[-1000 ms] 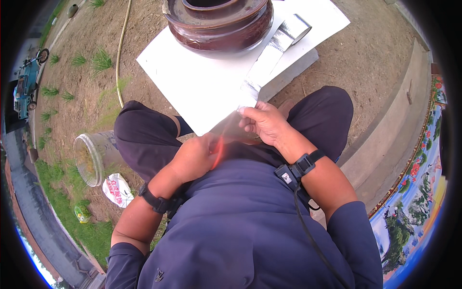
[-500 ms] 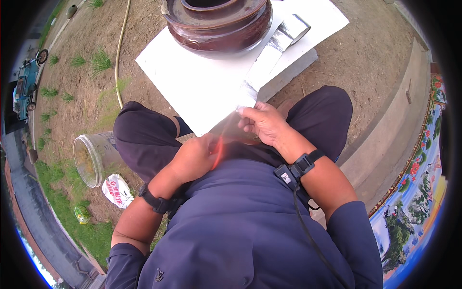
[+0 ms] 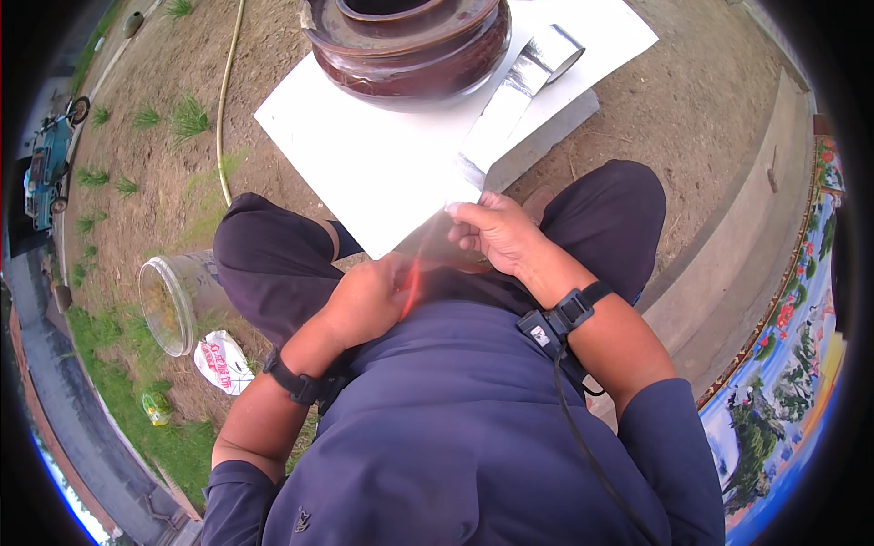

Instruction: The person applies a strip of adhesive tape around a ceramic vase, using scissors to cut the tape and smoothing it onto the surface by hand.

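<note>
And the right hand (image 3: 501,235) has the free end of the silver tape (image 3: 498,120) pinched at its thumb tip, right by the white board's (image 3: 341,150) near right edge! The strip runs away along that edge to the roll (image 3: 553,55), out toward the right corner, beside the brown glazed jar (image 3: 414,68). Left hand (image 3: 369,300) curled below the near corner, contents impossible to tell.

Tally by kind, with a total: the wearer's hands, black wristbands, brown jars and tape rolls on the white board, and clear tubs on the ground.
Hands: 2 (left hand, right hand)
Black wristbands: 2, one per wrist
Brown jar: 1
Silver tape roll: 1
Clear tub: 1
Total: 7
</note>
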`<state>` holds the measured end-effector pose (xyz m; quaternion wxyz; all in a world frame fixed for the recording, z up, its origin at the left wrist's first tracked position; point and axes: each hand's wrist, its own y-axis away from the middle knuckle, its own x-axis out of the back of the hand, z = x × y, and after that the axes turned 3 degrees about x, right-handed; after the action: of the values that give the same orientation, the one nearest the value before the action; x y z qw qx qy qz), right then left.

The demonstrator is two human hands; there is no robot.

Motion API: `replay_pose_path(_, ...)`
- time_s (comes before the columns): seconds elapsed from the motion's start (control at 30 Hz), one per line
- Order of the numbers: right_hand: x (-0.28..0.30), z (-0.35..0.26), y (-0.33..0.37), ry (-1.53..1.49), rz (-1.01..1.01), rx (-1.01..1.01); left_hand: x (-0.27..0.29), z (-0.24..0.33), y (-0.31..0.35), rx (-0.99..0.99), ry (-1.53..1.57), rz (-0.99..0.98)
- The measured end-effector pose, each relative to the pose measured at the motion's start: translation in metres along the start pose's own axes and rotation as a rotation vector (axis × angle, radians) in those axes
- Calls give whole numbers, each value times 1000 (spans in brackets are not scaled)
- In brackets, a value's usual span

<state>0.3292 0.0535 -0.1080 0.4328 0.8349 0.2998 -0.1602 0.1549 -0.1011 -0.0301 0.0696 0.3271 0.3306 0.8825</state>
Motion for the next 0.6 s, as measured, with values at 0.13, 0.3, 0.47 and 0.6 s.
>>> replay_pose_path(0.13, 3, 1, -3, -21, -23, -15, 0, -1, 0, -4, 13, -5)
replay_pose_path(0.3, 4, -1, -4, -60, -14, 3, 0, -3, 1, -42, 54, -13)
replay_pose_path(0.47, 5, 0, -6, -15, -8, 7, 3, -1, -1, -9, 31, -31)
replay_pose_path(0.6, 5, 0, -5, -9, 1, 9, 4, 1, -3, -10, -6, -25)
